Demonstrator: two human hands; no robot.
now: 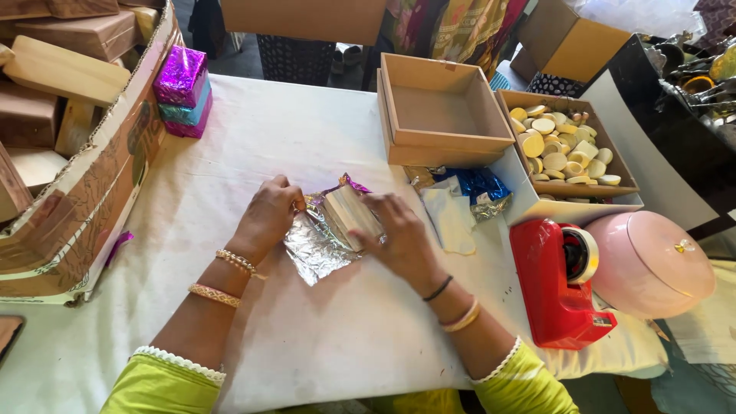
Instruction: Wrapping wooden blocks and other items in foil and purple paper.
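Foil [310, 249] lay crinkled near the middle of the surface [322, 337], silver side up with a purple edge showing at its far side, and a small pale block [349, 215] sat on it, tilted on one long edge. The left hand [267, 217] pinched the foil's far left edge between thumb and fingers. The right hand [400, 239] lay spread over the block's right side, fingers pressing it down against the sheet.

The block looked stiff and solid, probably wood, light enough for one hand, with flat faces that would take a firm grip across the short sides. The foil seemed thin, limp and quick to tear or crease, so it would best be taken by its edges and folded snug against the block's corners.

At the far left edge stood a stack of wrapped parcels [182, 90] in purple and teal, beside a big cardboard box [92, 192] of plain blocks. Toward the right edge sat a red tape dispenser [558, 285], an empty brown tray [441, 107], more crumpled foil [475, 188] and a box of pale discs [563, 149].
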